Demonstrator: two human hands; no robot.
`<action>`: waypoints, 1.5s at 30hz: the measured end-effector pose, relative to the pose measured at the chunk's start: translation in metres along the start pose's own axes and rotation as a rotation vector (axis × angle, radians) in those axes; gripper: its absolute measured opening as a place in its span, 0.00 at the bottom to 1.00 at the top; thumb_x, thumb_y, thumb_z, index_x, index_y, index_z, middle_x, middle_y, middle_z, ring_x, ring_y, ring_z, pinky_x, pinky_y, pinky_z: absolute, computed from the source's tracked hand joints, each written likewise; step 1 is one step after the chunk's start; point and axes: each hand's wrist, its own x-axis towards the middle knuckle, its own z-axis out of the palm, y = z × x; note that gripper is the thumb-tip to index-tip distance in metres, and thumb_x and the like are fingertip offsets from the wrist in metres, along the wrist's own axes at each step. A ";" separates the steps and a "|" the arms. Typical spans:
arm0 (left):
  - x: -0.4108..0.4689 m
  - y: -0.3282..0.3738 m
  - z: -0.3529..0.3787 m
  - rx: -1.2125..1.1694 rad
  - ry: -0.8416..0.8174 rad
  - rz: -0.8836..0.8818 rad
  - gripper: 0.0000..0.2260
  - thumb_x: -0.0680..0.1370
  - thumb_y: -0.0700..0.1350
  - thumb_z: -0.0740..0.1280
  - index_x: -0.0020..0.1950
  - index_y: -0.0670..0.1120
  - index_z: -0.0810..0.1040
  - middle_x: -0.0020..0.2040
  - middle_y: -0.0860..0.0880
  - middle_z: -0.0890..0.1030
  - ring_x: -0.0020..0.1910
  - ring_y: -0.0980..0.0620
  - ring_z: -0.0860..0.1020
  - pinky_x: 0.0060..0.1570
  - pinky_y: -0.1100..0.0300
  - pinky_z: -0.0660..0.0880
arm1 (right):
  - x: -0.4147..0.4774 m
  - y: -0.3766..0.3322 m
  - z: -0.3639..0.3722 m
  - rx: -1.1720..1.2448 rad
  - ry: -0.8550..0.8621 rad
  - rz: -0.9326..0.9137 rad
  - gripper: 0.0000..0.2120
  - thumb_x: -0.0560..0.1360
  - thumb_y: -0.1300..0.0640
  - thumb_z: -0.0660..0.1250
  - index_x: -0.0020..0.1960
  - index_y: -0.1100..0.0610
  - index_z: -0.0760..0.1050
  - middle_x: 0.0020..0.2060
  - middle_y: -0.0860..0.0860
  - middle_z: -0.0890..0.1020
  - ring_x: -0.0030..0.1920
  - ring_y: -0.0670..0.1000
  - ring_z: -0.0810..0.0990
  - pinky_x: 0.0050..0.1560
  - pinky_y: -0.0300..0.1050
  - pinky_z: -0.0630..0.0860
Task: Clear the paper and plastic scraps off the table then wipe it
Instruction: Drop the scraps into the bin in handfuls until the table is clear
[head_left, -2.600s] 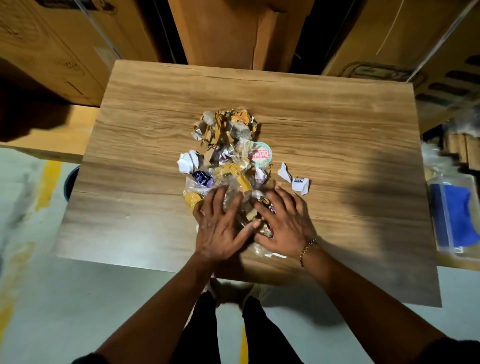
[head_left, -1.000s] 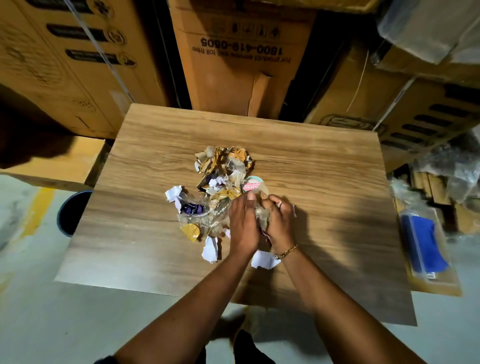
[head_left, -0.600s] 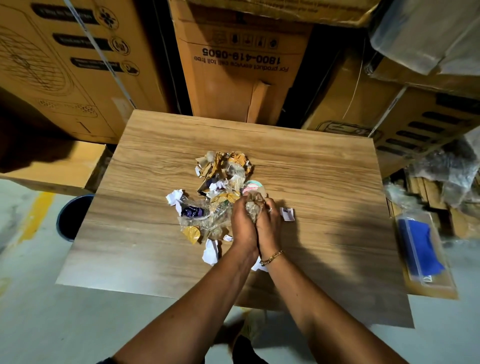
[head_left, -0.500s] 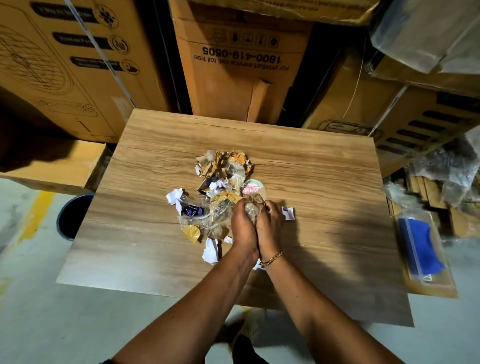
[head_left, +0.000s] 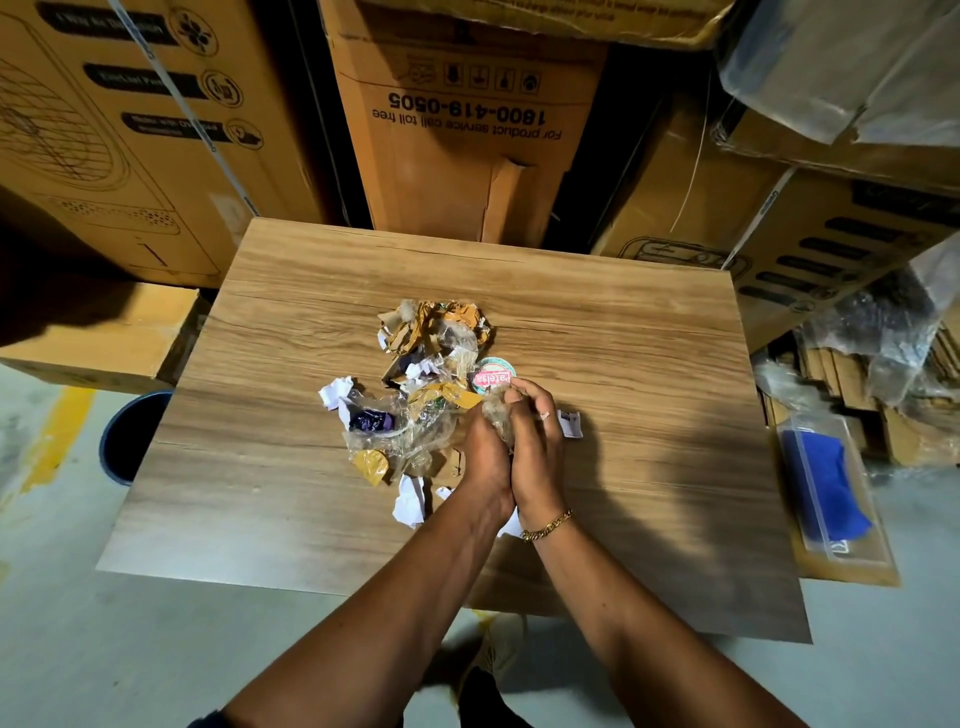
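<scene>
Two bare hands meet near the middle of the light brown wooden tabletop (head_left: 623, 338). The left hand (head_left: 484, 460) and the right hand (head_left: 539, 444) are pressed side by side, and their curled fingers (head_left: 523, 397) squeeze a wad of clear crinkly plastic (head_left: 496, 415) between them. A thin gold bracelet (head_left: 548, 527) sits on the right wrist. The pile of paper and plastic scraps (head_left: 421, 395) lies on the tabletop just left of the hands and reaches to the far side of them. In the pile there is a round pink and white sticker (head_left: 493, 375) touching the right fingertips, a small purple wrapper (head_left: 370, 420) inside clear plastic, a crumpled white paper ball (head_left: 336, 391) on the left edge, and crumpled brown paper (head_left: 431, 325) at the far end. A flat white paper bit (head_left: 410, 501) lies near the left wrist. A small white paper tag (head_left: 570, 423) lies just right of the right hand. On the floor to the left stands a dark blue round bin (head_left: 132, 436), partly under the tabletop. To the right lies a blue cloth in a clear bag (head_left: 826, 493). Big brown cardboard boxes (head_left: 467, 145) stand stacked on the far side.
</scene>
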 end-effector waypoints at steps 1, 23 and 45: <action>-0.001 -0.002 0.001 0.021 -0.006 -0.001 0.16 0.87 0.47 0.52 0.51 0.46 0.77 0.44 0.49 0.82 0.43 0.55 0.81 0.46 0.66 0.77 | 0.002 0.001 -0.001 -0.003 0.013 -0.005 0.12 0.72 0.44 0.69 0.52 0.48 0.82 0.52 0.45 0.86 0.57 0.46 0.82 0.60 0.40 0.76; -0.015 -0.059 -0.080 1.744 0.224 0.407 0.39 0.79 0.63 0.66 0.85 0.54 0.54 0.85 0.45 0.45 0.82 0.39 0.46 0.76 0.34 0.52 | 0.058 0.018 -0.048 -0.215 0.296 -0.027 0.13 0.67 0.51 0.61 0.39 0.58 0.80 0.27 0.50 0.74 0.28 0.43 0.69 0.35 0.41 0.68; 0.040 -0.085 -0.058 1.335 0.181 0.567 0.42 0.72 0.33 0.69 0.84 0.39 0.55 0.79 0.37 0.64 0.78 0.37 0.64 0.78 0.49 0.61 | 0.063 0.066 -0.050 -0.467 -0.095 0.027 0.08 0.74 0.58 0.72 0.52 0.59 0.80 0.43 0.45 0.79 0.48 0.52 0.80 0.50 0.42 0.72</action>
